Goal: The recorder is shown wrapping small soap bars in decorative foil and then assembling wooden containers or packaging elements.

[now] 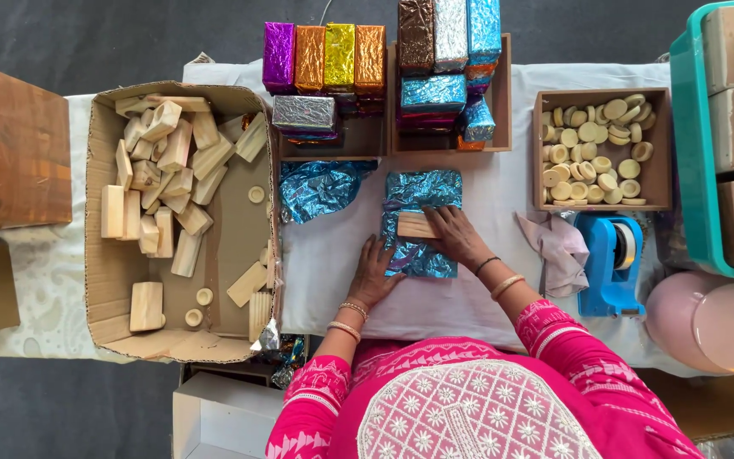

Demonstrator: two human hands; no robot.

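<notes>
White cloth covers the work table [333, 263], seen from the head camera above dark floor; at its middle lies a crinkled blue foil sheet [420, 223] with a small pale wooden block [416, 225] resting on it; the right hand [459, 238] lies fingers flat on the block, seemingly pinning it; the left hand [373, 276] presses spread fingers on the foil's lower left edge, apparently to stop slipping; a cardboard box of wooden blocks [180, 221] sits left, a blue tape dispenser [609, 263] right, foil-wrapped coloured blocks [324, 58] behind, handy.
</notes>
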